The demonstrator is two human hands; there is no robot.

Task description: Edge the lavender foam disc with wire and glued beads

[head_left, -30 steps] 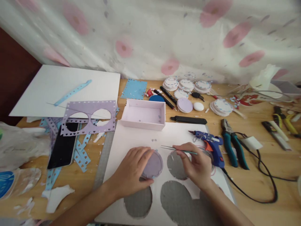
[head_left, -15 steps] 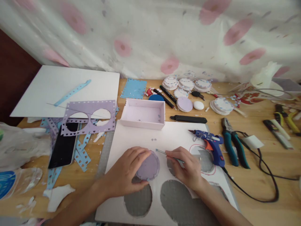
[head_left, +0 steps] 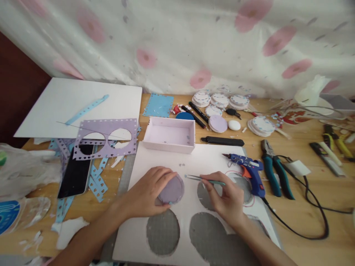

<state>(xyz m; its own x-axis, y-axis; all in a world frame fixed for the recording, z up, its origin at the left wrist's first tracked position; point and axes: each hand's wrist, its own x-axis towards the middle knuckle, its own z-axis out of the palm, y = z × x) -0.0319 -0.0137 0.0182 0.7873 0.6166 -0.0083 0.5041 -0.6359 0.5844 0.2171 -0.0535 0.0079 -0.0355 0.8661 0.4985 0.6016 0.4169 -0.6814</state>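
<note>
My left hand [head_left: 148,192] rests curled around a lilac paper disc [head_left: 172,190] and holds it down on a white foam board [head_left: 194,162]. My right hand [head_left: 226,197] pinches a pair of thin green tweezers [head_left: 203,180]. Their tips point left and lie just right of the disc's upper edge. The board has several round holes [head_left: 163,232] cut out, with a grey mat showing through. A blue hot-glue gun [head_left: 249,170] lies just right of my right hand.
An open lilac box [head_left: 169,134] stands behind the board. Stacks of decorated discs [head_left: 219,100], markers, a black knife [head_left: 222,140] and pliers [head_left: 273,166] lie at the back and right. A lilac sheet with two holes [head_left: 107,138], a phone [head_left: 76,171] and blue strips lie left.
My left hand and the disc have shifted a little to the left. My right hand with the tweezers moved left toward the disc, then drew slightly back.
</note>
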